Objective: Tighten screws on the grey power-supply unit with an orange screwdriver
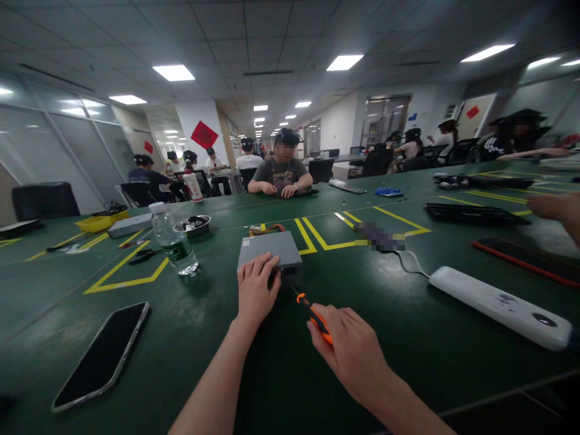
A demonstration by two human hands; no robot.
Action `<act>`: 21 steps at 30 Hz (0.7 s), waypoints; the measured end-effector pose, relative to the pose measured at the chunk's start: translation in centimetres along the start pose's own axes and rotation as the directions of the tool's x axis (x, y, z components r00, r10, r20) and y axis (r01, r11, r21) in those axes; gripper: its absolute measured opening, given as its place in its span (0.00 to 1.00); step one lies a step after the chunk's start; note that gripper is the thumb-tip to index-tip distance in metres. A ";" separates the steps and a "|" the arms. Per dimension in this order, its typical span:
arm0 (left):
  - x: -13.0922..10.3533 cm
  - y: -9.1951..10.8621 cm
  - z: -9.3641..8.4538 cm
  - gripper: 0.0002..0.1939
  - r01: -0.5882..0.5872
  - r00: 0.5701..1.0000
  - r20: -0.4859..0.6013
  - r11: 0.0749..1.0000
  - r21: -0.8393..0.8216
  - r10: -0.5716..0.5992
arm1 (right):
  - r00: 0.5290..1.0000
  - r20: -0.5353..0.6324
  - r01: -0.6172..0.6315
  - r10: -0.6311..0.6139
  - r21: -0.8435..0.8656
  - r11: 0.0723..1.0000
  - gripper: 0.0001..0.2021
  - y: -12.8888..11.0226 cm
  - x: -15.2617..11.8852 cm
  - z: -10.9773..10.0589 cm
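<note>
The grey metal box (pixel 272 244) sat on the green table (pixel 190 338) directly in front of the person, with a bundle of coloured wires (pixel 268 229) behind its far edge and a dark socket (pixel 289 271) in its near face. The left hand (pixel 258 281) lay over the near left part of the box, its grip unclosed, the fingers spread on the top and the thumb bent down toward the near face. The right hand (pixel 351 341) had its grip wrapped round the orange-and-black handle of a screwdriver (pixel 319 323), whose thin shaft pointed at the box's lower near corner (whether the tip touched the metal, I could not tell). A water bottle (pixel 174 241) stood upright to the left, near a metal bowl (pixel 199 227); a phone (pixel 102 356) lay closer in, and a long white device (pixel 501 308) lay to the right.
</note>
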State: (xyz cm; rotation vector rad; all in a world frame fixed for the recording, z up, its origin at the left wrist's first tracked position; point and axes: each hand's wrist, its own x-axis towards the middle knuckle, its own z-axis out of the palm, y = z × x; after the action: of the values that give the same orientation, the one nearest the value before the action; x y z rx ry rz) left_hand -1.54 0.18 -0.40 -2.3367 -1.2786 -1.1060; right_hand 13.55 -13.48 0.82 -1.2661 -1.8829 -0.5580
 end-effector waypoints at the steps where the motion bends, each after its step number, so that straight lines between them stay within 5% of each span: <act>1: 0.0 0.0 0.0 0.16 0.000 1.000 0.000 1.000 0.000 0.000 | 1.000 -0.001 0.012 -0.012 -0.004 1.000 0.10 0.0 0.1 0.2; 14: 0.0 0.2 -0.1 0.16 0.008 1.000 -0.007 1.000 -0.004 -0.008 | 1.000 0.015 0.024 -0.021 -0.183 0.983 0.10 -0.2 0.1 0.8; 21: 0.0 0.3 -0.1 0.17 0.008 1.000 -0.020 1.000 -0.020 -0.008 | 0.970 0.194 0.177 -0.145 -0.160 0.971 0.12 -3.1 -0.3 2.4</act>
State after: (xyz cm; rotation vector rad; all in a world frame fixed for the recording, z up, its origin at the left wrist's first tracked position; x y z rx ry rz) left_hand -1.35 -0.01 -0.31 -2.3307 -1.2762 -1.1476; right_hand 9.89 -13.22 -0.59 -1.3206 -2.1411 -0.7302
